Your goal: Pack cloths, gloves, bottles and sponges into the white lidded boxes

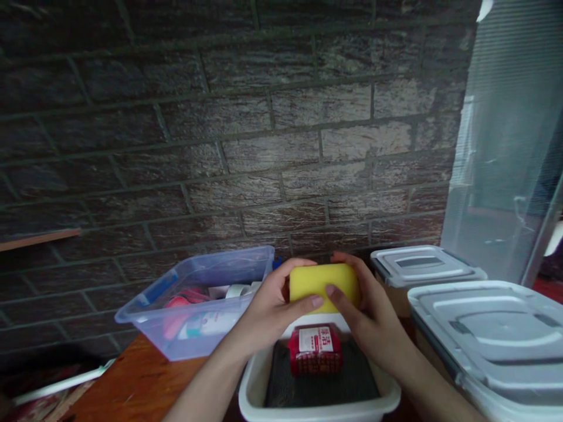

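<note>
A plain yellow block with rounded edges, which looks like a sponge [319, 280], is held up between my two hands. My left hand [279, 300] is closed on its left end, thumb across the near face. On the other end, my right hand [364, 302] grips it the same way, the thumb pointing inward. Below the hands stands a white tub [251, 394]. Inside it, a red packet with a white label [315, 350] rests on a flat black item [323, 395]. The sponge hangs over the tub's far rim.
To the left on the wooden table [145, 381] is a clear bluish bin [193, 313] with a bottle and pink items. Two lidded containers stand to the right, a nearer one [492, 340] and a farther one [426, 264]. A brick wall [264, 158] rises behind.
</note>
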A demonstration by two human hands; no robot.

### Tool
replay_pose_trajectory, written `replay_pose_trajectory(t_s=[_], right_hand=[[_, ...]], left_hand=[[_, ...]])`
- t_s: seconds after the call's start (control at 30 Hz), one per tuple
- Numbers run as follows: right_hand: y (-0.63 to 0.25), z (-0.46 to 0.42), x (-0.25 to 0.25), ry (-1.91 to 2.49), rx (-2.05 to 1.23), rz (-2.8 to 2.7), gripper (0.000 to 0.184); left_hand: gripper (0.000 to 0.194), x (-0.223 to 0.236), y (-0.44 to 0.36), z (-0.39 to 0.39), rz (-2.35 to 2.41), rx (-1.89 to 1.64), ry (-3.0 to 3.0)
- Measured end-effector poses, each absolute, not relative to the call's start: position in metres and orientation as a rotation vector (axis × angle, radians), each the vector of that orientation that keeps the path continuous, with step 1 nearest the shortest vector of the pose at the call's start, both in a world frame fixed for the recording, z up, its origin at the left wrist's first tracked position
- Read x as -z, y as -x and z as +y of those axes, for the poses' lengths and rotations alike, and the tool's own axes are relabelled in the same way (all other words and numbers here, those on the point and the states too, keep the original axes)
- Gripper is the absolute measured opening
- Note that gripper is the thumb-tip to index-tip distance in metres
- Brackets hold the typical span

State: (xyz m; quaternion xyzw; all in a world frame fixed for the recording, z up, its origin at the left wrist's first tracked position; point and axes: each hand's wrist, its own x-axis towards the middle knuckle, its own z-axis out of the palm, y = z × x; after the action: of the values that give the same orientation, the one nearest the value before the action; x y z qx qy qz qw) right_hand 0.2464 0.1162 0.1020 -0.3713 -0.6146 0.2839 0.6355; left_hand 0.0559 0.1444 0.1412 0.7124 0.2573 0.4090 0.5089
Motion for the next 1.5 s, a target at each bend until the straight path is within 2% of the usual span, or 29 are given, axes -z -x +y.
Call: replay_pose_trajectory(t_s=[0.1, 0.2, 0.27, 0.37, 0.57, 0.77, 1.0, 1.17, 1.27, 1.33, 1.5], right_hand=[[-0.245, 0.130, -0.097, 0.805, -1.031, -1.384, 0.061], [-0.248, 0.133, -0.100, 0.752, -1.189, -1.398, 0.057], [-0.252, 0.133, -0.101, 0.695, -1.181, -1.421, 0.053], [-0.258, 0.135, -0.096, 0.634, -1.190, -1.453, 0.055], [-0.271, 0.136, -0.073, 0.781, -1.023, -1.513, 0.062], [-0.272, 0.134, -0.075, 0.873, -0.979, -1.605, 0.040], [-0.258, 0.133, -0.093, 0.841, -0.734, -1.700, 0.029], [-0.258, 0.134, -0.092, 0.873, -0.615, -1.765, 0.043], [-0.260, 0.137, -0.092, 0.872, -0.555, -1.819, 0.053], [-0.259, 0.137, -0.094, 0.842, -0.652, -1.794, 0.057], [-0.253, 0.130, -0.103, 0.676, -1.160, -1.609, 0.075]], left_hand=[[0.045, -0.136, -0.051, 0.149, 0.667, -1.010, -1.767], [0.040, -0.132, -0.050, 0.153, 0.698, -1.027, -1.822], [0.040, -0.130, -0.052, 0.154, 0.737, -1.022, -1.804], [0.044, -0.126, -0.056, 0.156, 0.771, -0.948, -1.733], [0.026, -0.118, -0.057, 0.157, 0.771, -0.988, -1.857], [0.019, -0.119, -0.054, 0.147, 0.780, -0.951, -2.035], [0.022, -0.117, -0.050, 0.147, 0.806, -1.039, -2.110], [0.021, -0.120, -0.047, 0.150, 0.863, -1.125, -2.137], [0.023, -0.120, -0.044, 0.152, 0.890, -1.159, -1.960], [0.030, -0.120, -0.044, 0.153, 0.881, -1.130, -1.786], [0.037, -0.123, -0.045, 0.154, 0.858, -1.045, -1.545]])
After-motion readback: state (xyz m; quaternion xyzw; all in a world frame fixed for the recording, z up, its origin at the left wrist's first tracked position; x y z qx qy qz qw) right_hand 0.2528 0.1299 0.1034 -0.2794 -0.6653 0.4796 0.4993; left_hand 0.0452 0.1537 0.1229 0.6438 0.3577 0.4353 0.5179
